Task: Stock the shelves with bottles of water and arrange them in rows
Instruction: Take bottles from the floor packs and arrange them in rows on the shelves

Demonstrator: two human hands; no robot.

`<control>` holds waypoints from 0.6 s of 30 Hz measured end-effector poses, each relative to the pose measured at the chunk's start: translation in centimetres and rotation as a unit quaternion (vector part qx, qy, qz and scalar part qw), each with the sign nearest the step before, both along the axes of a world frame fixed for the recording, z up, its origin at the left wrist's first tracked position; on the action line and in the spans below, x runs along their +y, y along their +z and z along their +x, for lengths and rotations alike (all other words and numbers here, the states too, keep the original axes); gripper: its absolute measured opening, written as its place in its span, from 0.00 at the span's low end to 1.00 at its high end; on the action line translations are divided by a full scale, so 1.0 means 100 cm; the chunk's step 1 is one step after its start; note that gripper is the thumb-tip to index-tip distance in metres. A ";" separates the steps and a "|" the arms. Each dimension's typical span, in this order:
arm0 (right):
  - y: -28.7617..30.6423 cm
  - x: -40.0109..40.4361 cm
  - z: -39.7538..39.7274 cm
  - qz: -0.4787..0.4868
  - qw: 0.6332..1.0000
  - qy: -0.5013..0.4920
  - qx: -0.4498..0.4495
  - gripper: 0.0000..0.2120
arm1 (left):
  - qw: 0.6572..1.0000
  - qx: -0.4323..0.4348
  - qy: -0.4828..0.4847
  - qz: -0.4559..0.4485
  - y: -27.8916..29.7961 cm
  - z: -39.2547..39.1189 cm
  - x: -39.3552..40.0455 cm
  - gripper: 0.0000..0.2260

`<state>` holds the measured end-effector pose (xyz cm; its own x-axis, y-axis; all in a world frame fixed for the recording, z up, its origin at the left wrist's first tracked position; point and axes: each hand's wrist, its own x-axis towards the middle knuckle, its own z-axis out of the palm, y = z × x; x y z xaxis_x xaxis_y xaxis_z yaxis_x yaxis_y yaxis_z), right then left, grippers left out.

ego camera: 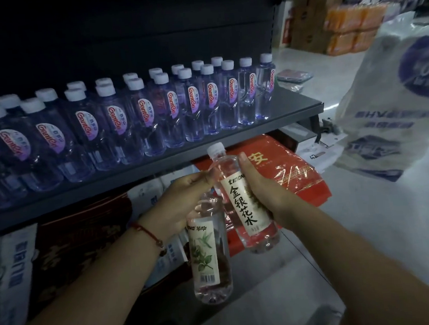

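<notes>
- Bottles (168, 109) with white caps stand in rows along the shelf (232, 145).
- Left hand (186, 203) grips 1 leaf-labelled bottle (209, 255) below the shelf's front edge.
- Right hand (262, 192) grasps 1 upright bottle (239, 198) beside it.

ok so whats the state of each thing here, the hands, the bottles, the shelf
left hand: grips the leaf-label bottle by its upper part
right hand: grips the text-label bottle
leaf-label bottle: held below the shelf, top hidden by the hand
text-label bottle: capped, held tilted, not yet shelved
shelf: stocked
shelf bottles: capped, upright, standing in rows
plastic bag: standing on the floor
</notes>
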<state>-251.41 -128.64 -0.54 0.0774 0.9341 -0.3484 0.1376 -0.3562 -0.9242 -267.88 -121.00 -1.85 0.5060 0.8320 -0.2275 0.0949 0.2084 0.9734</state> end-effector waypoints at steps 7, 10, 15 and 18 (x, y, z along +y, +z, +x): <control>0.003 -0.010 0.008 0.020 0.991 0.118 0.058 0.22 | 0.999 -0.013 0.000 -0.031 0.007 -0.009 -0.004 0.29; 0.003 -0.012 0.002 0.013 0.987 0.066 0.143 0.19 | 0.996 -0.047 0.041 -0.059 0.009 -0.009 -0.001 0.26; 0.004 -0.017 0.000 0.010 0.965 0.029 0.260 0.15 | 0.988 -0.082 0.102 -0.083 0.017 -0.019 0.013 0.29; 0.001 -0.020 0.000 0.013 0.954 0.031 0.299 0.15 | 0.976 -0.117 0.142 -0.119 0.022 -0.028 0.019 0.25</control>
<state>-251.44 -130.65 -0.41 -0.1841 0.9391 -0.2902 -0.3964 -0.3411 -0.8524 -270.67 -119.08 0.35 0.3235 0.8841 -0.3371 -0.2182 0.4164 0.8826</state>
